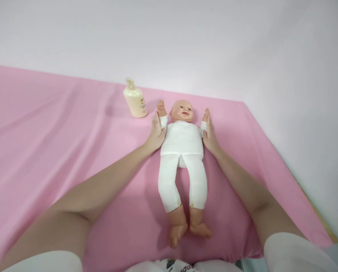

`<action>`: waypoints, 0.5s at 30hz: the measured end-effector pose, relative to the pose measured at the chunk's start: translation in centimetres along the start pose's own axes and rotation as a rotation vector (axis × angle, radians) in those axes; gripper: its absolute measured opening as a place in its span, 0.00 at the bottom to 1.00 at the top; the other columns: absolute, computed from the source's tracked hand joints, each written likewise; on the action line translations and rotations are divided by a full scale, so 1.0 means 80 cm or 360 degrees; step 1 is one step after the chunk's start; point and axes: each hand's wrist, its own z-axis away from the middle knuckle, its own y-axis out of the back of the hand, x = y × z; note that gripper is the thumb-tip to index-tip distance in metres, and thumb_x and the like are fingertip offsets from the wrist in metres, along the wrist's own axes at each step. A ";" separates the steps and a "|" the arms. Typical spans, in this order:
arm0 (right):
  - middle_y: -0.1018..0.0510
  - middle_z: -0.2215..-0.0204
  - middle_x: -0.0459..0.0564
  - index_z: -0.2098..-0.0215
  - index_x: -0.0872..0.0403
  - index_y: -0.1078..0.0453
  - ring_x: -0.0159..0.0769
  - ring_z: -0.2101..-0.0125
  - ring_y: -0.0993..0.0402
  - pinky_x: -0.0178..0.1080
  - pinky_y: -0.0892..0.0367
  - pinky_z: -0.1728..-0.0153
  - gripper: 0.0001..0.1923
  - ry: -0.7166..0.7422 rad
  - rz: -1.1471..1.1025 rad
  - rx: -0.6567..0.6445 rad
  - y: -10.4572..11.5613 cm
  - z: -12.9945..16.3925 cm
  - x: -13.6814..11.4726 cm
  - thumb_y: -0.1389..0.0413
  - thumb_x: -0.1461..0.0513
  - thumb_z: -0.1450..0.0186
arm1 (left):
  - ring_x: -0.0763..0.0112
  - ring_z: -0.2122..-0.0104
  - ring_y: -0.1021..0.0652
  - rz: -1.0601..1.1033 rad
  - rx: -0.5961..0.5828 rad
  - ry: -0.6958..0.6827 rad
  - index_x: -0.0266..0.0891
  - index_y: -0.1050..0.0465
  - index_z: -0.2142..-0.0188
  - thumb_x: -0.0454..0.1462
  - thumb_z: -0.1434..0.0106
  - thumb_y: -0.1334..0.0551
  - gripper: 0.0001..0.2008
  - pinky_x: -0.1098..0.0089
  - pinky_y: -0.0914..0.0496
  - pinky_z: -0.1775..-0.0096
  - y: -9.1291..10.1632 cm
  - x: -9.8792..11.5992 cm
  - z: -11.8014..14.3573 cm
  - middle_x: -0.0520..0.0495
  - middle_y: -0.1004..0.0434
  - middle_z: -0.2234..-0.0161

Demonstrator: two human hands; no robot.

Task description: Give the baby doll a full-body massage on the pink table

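A baby doll [182,151] in a white top and white trousers lies on its back on the pink sheet [58,143], head away from me, feet toward me. My left hand [156,134] presses flat against the doll's side and upper arm on the left. My right hand [210,132] rests against the doll's other arm and shoulder on the right. Both hands have straight fingers cupping the torso from either side. The doll's small hands stick up beside its head.
A cream lotion bottle [135,99] with a pump top stands on the sheet just left of the doll's head. A white wall rises behind. The sheet's right edge [299,189] runs diagonally, with a wooden strip below it.
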 end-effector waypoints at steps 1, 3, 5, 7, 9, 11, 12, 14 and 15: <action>0.72 0.24 0.40 0.26 0.40 0.83 0.38 0.24 0.71 0.59 0.65 0.26 0.33 0.0013 0.0004 -0.0024 0.001 -0.001 -0.002 0.70 0.50 0.23 | 0.49 0.26 0.62 0.0000 -0.0009 0.0044 0.37 0.69 0.26 0.57 0.30 0.45 0.47 0.45 0.63 0.28 0.000 -0.003 0.000 0.30 0.69 0.25; 0.73 0.24 0.39 0.27 0.40 0.84 0.36 0.24 0.73 0.59 0.66 0.25 0.33 0.0022 0.0009 -0.0059 0.003 -0.001 -0.004 0.71 0.50 0.23 | 0.47 0.26 0.63 -0.0019 -0.0034 0.0140 0.37 0.66 0.26 0.57 0.30 0.45 0.46 0.43 0.62 0.29 0.000 -0.006 0.000 0.31 0.70 0.25; 0.74 0.24 0.39 0.27 0.40 0.85 0.35 0.24 0.75 0.58 0.68 0.25 0.33 -0.0018 0.0006 -0.0075 0.001 0.000 -0.002 0.71 0.49 0.24 | 0.45 0.26 0.61 -0.0042 -0.0050 0.0181 0.36 0.63 0.26 0.56 0.30 0.45 0.45 0.41 0.60 0.29 -0.001 -0.006 0.000 0.31 0.67 0.25; 0.75 0.24 0.40 0.27 0.42 0.85 0.36 0.24 0.75 0.58 0.69 0.25 0.35 -0.0135 -0.0018 -0.0082 -0.003 0.003 0.003 0.70 0.47 0.24 | 0.44 0.27 0.52 -0.0047 -0.0052 0.0164 0.36 0.60 0.27 0.54 0.30 0.45 0.42 0.40 0.55 0.30 -0.001 -0.003 -0.001 0.31 0.56 0.27; 0.74 0.24 0.45 0.26 0.46 0.85 0.39 0.24 0.75 0.58 0.69 0.26 0.40 -0.0349 -0.0064 -0.0091 -0.008 0.007 0.010 0.68 0.43 0.26 | 0.45 0.31 0.41 -0.0044 -0.0052 0.0144 0.35 0.56 0.27 0.52 0.29 0.46 0.39 0.40 0.49 0.31 -0.001 0.002 -0.002 0.30 0.44 0.31; 0.73 0.24 0.52 0.26 0.52 0.84 0.44 0.24 0.73 0.59 0.69 0.26 0.47 -0.0603 -0.0111 -0.0108 -0.010 0.010 0.016 0.64 0.39 0.28 | 0.46 0.35 0.34 -0.0047 -0.0048 0.0151 0.34 0.55 0.28 0.51 0.29 0.46 0.38 0.41 0.44 0.33 0.000 0.008 -0.003 0.31 0.36 0.35; 0.72 0.24 0.55 0.26 0.54 0.84 0.46 0.24 0.72 0.60 0.69 0.26 0.49 -0.0698 -0.0132 -0.0118 -0.010 0.011 0.018 0.63 0.38 0.30 | 0.46 0.36 0.33 -0.0050 -0.0046 0.0165 0.34 0.55 0.28 0.50 0.29 0.45 0.38 0.42 0.42 0.34 0.001 0.011 -0.002 0.31 0.34 0.36; 0.70 0.24 0.57 0.26 0.55 0.82 0.47 0.24 0.71 0.59 0.69 0.26 0.53 -0.0786 -0.0160 -0.0131 -0.008 0.011 0.018 0.61 0.36 0.31 | 0.46 0.37 0.31 -0.0066 -0.0055 0.0228 0.34 0.55 0.28 0.49 0.29 0.44 0.38 0.42 0.41 0.35 0.004 0.015 -0.001 0.31 0.33 0.37; 0.69 0.24 0.57 0.26 0.55 0.82 0.47 0.24 0.70 0.59 0.68 0.26 0.53 -0.0788 -0.0168 -0.0134 -0.006 0.011 0.017 0.60 0.35 0.32 | 0.45 0.37 0.31 -0.0079 -0.0070 0.0277 0.33 0.56 0.28 0.49 0.30 0.43 0.39 0.41 0.41 0.35 0.005 0.017 -0.001 0.30 0.34 0.37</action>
